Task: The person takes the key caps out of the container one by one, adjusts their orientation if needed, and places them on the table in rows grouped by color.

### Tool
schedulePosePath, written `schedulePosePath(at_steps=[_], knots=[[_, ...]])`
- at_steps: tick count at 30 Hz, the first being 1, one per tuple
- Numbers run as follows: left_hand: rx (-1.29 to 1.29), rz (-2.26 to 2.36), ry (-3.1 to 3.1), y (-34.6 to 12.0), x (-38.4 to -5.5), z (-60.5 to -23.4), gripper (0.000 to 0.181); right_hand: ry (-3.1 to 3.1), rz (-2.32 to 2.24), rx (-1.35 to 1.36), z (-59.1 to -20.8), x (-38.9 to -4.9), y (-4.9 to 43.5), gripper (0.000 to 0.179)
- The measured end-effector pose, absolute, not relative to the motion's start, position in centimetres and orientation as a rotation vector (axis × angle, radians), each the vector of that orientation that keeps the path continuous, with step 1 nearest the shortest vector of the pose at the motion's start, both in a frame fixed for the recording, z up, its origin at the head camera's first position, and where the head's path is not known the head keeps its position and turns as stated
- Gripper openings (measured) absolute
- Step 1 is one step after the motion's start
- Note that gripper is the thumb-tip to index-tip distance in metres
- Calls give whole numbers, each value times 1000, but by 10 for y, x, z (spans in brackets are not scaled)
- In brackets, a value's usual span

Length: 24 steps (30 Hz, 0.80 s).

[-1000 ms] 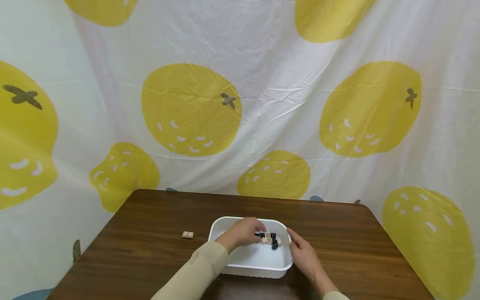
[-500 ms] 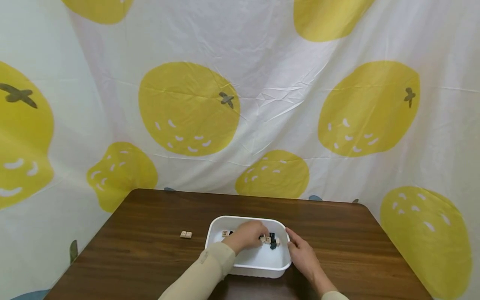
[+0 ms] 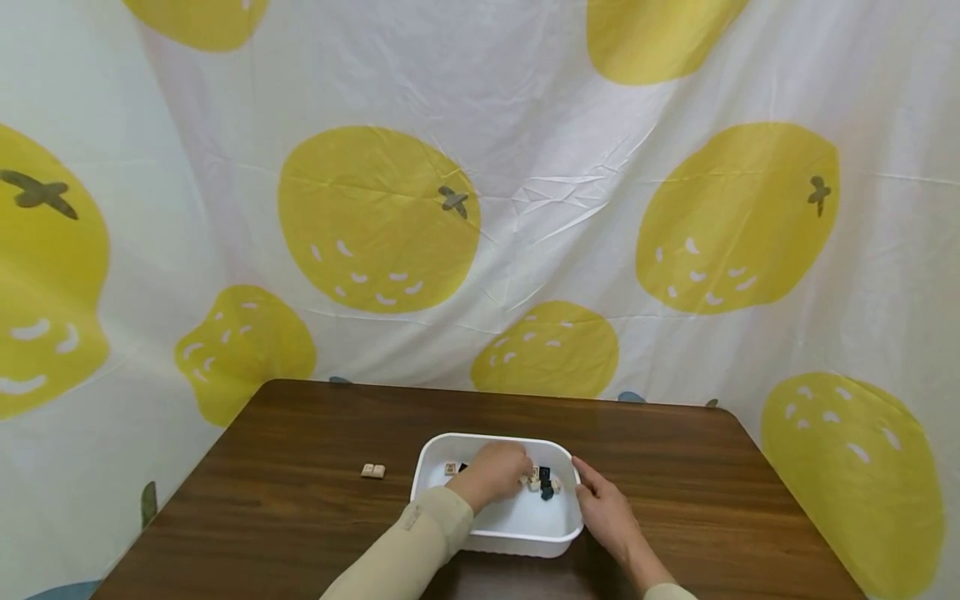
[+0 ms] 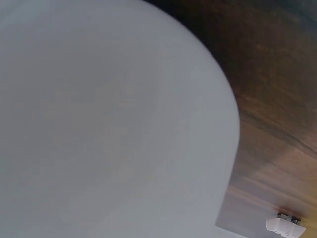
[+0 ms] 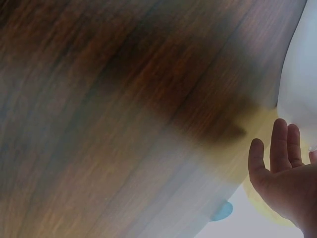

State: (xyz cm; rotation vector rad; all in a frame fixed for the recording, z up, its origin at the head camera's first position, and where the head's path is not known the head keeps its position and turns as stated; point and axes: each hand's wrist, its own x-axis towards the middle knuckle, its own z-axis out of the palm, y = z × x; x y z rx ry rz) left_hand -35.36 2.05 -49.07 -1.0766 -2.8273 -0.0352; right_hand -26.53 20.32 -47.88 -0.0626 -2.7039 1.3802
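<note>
A white plastic bin (image 3: 525, 534) stands on the table with small black and beige keycaps (image 3: 546, 483) inside. My left hand (image 3: 491, 473) reaches into it from the left, its fingers pointing down among the keycaps. Those fingertips are hidden, so any hold on a keycap is out of sight. My right hand (image 3: 606, 510) rests against the bin's right side, fingers near the rim. In the right wrist view, that right hand (image 5: 282, 173) shows fairly straight fingers next to the pale bin wall (image 5: 302, 84). The left wrist view is mostly filled by the bin's outside (image 4: 114, 114).
Two beige keycaps (image 3: 372, 471) lie side by side on the brown wooden table (image 3: 315, 433), left of the bin. A lemon-printed cloth (image 3: 540, 250) hangs behind the table.
My left hand has moved a little right inside the bin, uncovering keycaps at the left end and covering some in the middle. The right hand keeps its place at the bin's side.
</note>
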Motion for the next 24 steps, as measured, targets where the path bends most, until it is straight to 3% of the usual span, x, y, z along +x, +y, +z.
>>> schedulePosePath(at_steps=[9,15,24], knots=[[-1087,-297,-2809,7,-354,-484,18,-2698,1409,-81,-479,-265,202,45],[-1102,-540,-2761,-7,-356,-478,3,-2701,1402,-72,-480,-265,203,46],[-1053,-886,-2707,-26,-350,-462,21,-2706,1377,-68,-480,-265,203,45]])
